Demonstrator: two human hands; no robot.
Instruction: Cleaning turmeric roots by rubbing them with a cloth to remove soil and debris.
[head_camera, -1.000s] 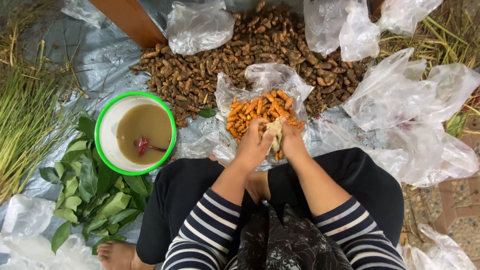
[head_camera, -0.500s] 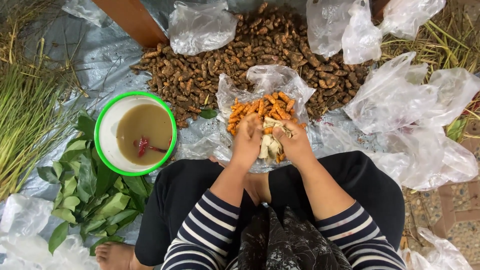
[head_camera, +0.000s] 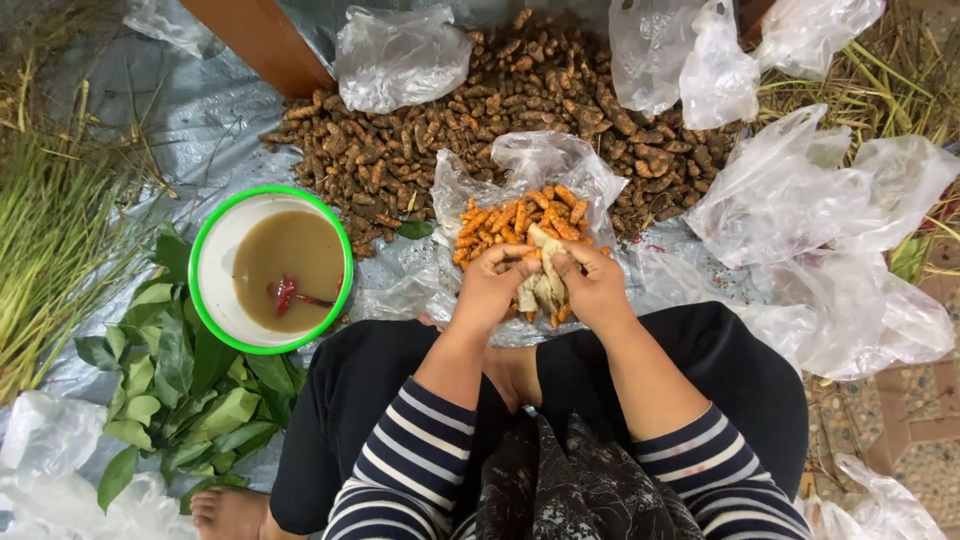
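Note:
My left hand (head_camera: 490, 290) and my right hand (head_camera: 592, 285) meet over my lap, both gripping a pale cloth (head_camera: 541, 285) with a small orange root piece between the fingers. Just beyond them, peeled orange roots (head_camera: 515, 215) lie heaped in an open clear plastic bag (head_camera: 540, 160). A wide pile of unpeeled brown roots (head_camera: 500, 110) spreads behind the bag on the grey sheet.
A green-rimmed white bowl (head_camera: 210, 270) of murky brown water with a red tool in it sits to the left. Green leaves (head_camera: 170, 390) lie below it, grass stalks (head_camera: 50, 250) at far left. Crumpled clear plastic bags (head_camera: 820, 220) fill the right.
My hands have stayed over the bag of peeled roots, shifting slightly while working the cloth and root between the fingers.

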